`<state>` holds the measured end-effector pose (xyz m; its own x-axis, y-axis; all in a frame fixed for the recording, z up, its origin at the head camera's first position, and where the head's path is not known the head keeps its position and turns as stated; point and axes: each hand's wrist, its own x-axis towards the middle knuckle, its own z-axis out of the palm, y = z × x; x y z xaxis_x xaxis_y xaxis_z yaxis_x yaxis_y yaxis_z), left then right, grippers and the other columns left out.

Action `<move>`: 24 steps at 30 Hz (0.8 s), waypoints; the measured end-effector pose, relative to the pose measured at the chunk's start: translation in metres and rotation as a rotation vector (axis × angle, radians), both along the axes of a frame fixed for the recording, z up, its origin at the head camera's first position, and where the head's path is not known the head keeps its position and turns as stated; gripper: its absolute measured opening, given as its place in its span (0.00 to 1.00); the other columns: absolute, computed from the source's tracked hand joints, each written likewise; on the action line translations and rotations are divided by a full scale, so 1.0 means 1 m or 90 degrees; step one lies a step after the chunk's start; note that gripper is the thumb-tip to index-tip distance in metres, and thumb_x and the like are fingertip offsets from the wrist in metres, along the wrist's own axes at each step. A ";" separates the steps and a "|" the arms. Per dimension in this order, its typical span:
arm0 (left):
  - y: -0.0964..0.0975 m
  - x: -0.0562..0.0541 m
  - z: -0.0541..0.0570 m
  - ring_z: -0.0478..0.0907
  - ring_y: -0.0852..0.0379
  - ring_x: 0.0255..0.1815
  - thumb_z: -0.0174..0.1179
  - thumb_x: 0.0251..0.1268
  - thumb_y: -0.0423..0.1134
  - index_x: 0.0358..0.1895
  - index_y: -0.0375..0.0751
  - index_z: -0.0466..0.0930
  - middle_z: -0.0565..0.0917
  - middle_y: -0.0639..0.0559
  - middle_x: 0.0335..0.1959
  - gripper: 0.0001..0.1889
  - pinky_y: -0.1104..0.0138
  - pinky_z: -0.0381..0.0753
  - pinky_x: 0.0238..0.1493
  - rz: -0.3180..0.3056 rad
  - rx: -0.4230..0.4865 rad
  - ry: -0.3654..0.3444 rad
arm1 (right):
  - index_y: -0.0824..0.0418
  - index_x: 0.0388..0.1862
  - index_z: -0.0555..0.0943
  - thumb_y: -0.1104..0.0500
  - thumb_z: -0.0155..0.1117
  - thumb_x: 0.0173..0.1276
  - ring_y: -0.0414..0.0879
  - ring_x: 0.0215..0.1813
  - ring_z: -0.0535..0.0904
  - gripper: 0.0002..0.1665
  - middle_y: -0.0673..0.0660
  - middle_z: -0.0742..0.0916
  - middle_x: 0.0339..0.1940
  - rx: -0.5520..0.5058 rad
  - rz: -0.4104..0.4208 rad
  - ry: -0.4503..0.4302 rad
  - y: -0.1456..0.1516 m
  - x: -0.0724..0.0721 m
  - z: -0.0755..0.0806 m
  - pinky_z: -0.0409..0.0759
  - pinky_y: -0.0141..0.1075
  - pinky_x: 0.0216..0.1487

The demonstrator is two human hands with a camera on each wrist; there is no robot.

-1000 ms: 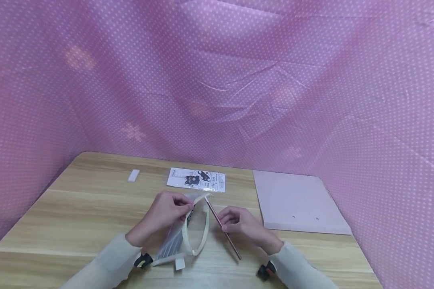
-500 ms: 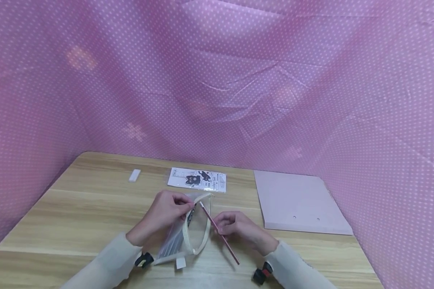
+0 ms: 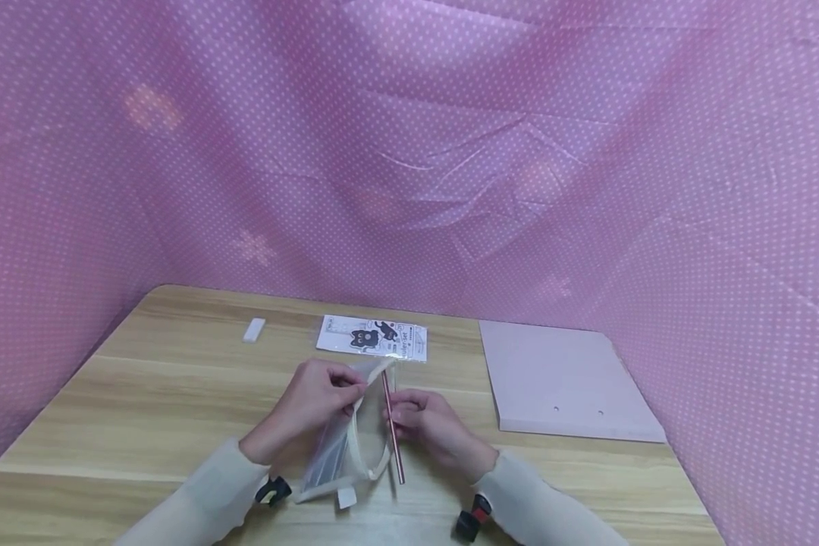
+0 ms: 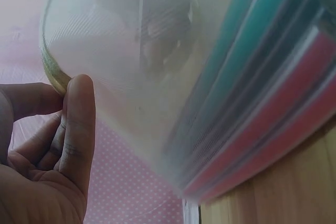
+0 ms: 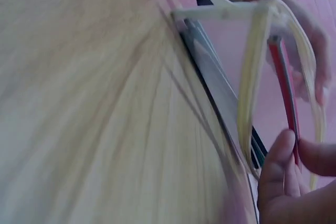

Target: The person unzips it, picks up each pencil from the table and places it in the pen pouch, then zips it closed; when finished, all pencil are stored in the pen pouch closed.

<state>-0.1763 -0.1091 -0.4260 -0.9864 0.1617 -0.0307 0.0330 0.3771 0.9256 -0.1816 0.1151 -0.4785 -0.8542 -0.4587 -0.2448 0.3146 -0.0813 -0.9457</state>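
Note:
Between thumb and fingers, my left hand [image 3: 322,393] pinches the zippered rim of a see-through mesh pencil pouch [image 3: 334,451], whose mouth gapes toward the right. Several long pens or pencils [image 4: 252,72], teal, grey and red, show through the mesh in the left wrist view. My right hand [image 3: 426,421] holds a dark red pencil [image 3: 393,434] by its middle, steeply tilted at the pouch's mouth. In the right wrist view the end of the red pencil [image 5: 283,77] overlaps the opening framed by the cream zipper tape [image 5: 252,77].
Behind the pouch lies a packaged ruler set [image 3: 371,337] with black cartoon cats. A white eraser-like block [image 3: 254,330] sits at the back left. A pale pink folder with two holes [image 3: 566,379] lies at the right of the wooden table [image 3: 143,409]. Pink dotted cloth [image 3: 409,167] surrounds it.
My right hand has moved left with the pencil, bringing it over the pouch's mouth and turning it closer to upright. The left hand keeps its place on the rim.

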 end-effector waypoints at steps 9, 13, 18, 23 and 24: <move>0.003 0.002 0.002 0.83 0.57 0.20 0.68 0.61 0.32 0.39 0.37 0.90 0.89 0.47 0.28 0.06 0.65 0.88 0.24 -0.013 0.005 -0.022 | 0.76 0.62 0.74 0.72 0.59 0.67 0.37 0.38 0.85 0.23 0.51 0.90 0.36 0.012 -0.063 0.012 -0.025 0.004 0.009 0.87 0.27 0.42; 0.004 0.003 0.002 0.83 0.57 0.19 0.68 0.61 0.33 0.38 0.37 0.89 0.89 0.46 0.27 0.05 0.64 0.88 0.24 -0.017 0.011 -0.029 | 0.74 0.62 0.75 0.71 0.58 0.68 0.37 0.39 0.85 0.23 0.50 0.90 0.38 0.013 -0.065 0.006 -0.028 0.004 0.012 0.86 0.27 0.42; 0.005 0.002 0.000 0.82 0.58 0.18 0.69 0.61 0.33 0.37 0.38 0.90 0.90 0.47 0.27 0.04 0.65 0.87 0.23 -0.021 0.007 -0.030 | 0.73 0.60 0.75 0.70 0.59 0.68 0.37 0.35 0.84 0.22 0.49 0.89 0.37 0.020 -0.058 -0.002 -0.031 0.005 0.015 0.85 0.27 0.39; 0.005 0.001 -0.002 0.82 0.58 0.18 0.69 0.61 0.34 0.37 0.39 0.90 0.90 0.48 0.28 0.04 0.66 0.87 0.22 -0.018 0.004 -0.026 | 0.71 0.56 0.75 0.69 0.62 0.66 0.37 0.33 0.82 0.19 0.49 0.87 0.35 0.028 -0.057 -0.005 -0.034 0.005 0.017 0.83 0.26 0.35; 0.005 0.001 -0.002 0.82 0.59 0.18 0.69 0.62 0.35 0.37 0.38 0.90 0.90 0.48 0.28 0.05 0.66 0.87 0.22 -0.018 0.007 -0.025 | 0.71 0.55 0.75 0.69 0.62 0.66 0.38 0.32 0.82 0.19 0.49 0.87 0.34 0.027 -0.057 -0.006 -0.034 0.004 0.016 0.83 0.26 0.35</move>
<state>-0.1751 -0.1040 -0.4277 -0.9794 0.1900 -0.0677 0.0069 0.3670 0.9302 -0.1773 0.0806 -0.4620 -0.8890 -0.3691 -0.2710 0.3171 -0.0694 -0.9458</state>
